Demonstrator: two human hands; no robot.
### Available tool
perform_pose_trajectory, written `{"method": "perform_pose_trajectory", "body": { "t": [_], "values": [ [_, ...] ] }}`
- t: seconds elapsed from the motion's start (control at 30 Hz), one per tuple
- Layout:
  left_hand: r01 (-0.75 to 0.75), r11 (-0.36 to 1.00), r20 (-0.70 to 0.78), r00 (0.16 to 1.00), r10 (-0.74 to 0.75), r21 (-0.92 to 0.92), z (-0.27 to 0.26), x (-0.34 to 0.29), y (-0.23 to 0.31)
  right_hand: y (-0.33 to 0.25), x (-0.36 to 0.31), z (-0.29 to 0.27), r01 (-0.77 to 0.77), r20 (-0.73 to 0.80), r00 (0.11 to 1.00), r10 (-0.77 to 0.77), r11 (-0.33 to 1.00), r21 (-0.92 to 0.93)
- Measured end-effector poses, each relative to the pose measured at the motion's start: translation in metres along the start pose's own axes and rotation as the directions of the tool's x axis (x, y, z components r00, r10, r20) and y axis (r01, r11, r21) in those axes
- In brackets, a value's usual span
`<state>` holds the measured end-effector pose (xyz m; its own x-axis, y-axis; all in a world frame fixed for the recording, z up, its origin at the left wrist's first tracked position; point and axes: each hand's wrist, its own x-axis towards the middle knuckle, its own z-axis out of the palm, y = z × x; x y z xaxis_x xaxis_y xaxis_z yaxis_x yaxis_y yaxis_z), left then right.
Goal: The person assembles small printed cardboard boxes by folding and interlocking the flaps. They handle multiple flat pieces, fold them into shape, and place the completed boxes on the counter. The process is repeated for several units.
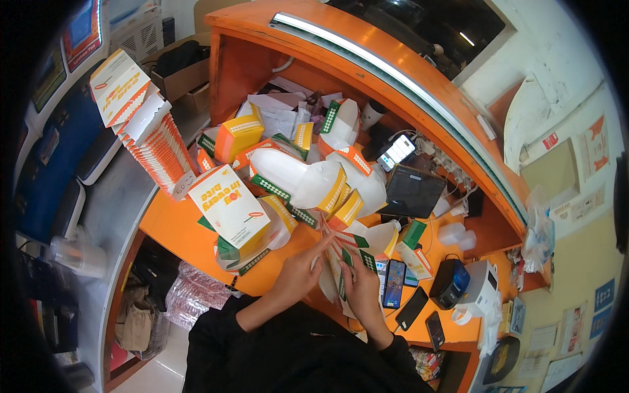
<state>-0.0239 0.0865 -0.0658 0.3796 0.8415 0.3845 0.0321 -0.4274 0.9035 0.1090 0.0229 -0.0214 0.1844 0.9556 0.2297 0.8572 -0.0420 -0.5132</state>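
Observation:
Close to my body, both hands work on a partly folded food carton [333, 261], white with green and orange patterned flaps. My left hand [300, 267] pinches its left side, the fingers reaching up along the panel. Lower down, my right hand [360, 291] grips the other side, thumb up against a green flap. Just beyond lies a heap of folded cartons, among them a large white one [295, 177] on its side. To the left of the hands, a white carton with orange and yellow print [229, 206] rests on top of others.
A tall stack of nested cartons [157, 147] leans at the left. On the orange desk [171, 226], right of my hands, are a lit phone [394, 283], dark phones and a white card-machine-like device [479, 288]. A tablet [414, 191] stands behind, under an orange shelf [393, 82].

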Motion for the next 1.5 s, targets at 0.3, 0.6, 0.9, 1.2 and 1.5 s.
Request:
{"method": "perform_pose_trajectory", "body": {
  "t": [0.3,0.6,0.9,1.2,1.5],
  "values": [
    [-0.002,0.988,-0.199,0.979,0.033,0.154,-0.013,0.006,-0.029,0.006,-0.033,-0.049,0.144,0.060,0.987,-0.149,0.986,0.083],
    [0.037,0.949,-0.059,0.998,-0.020,0.313,-0.057,-0.003,0.007,0.032,-0.057,-0.170,0.176,-0.934,0.352,0.062,0.976,0.131],
    [0.056,0.979,-0.033,0.998,-0.051,0.195,-0.074,-0.017,0.035,0.015,-0.040,-0.147,0.293,-0.618,0.661,-0.426,0.904,-0.310],
    [0.335,0.942,0.333,0.890,-0.311,-0.016,-0.016,-0.049,-0.022,0.041,-0.061,0.009,0.233,0.352,0.892,-0.283,0.956,0.179],
    [0.284,0.956,0.322,0.901,-0.292,0.071,-0.013,-0.071,-0.032,0.058,-0.068,0.024,0.130,-0.011,0.992,-0.130,0.982,0.139]
  ]
}}
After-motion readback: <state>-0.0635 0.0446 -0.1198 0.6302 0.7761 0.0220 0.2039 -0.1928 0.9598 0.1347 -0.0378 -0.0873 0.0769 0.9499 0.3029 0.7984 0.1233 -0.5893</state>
